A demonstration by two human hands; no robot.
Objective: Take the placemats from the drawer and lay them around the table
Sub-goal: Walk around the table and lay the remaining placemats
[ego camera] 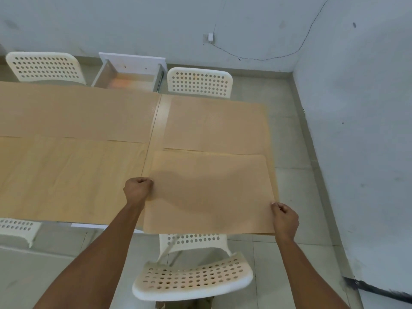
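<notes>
A tan placemat lies at the near right end of the wooden table, its near edge at the table's front edge. My left hand pinches its left edge. My right hand pinches its right edge near the front corner. Two more tan placemats lie along the far side: one at the far right, a long one at the far left. The white drawer stands pulled out beyond the far edge; its floor looks bare.
White perforated chairs stand around the table: one right below me, one at the near left, two on the far side. A wall closes in on the right, with a tiled floor strip between.
</notes>
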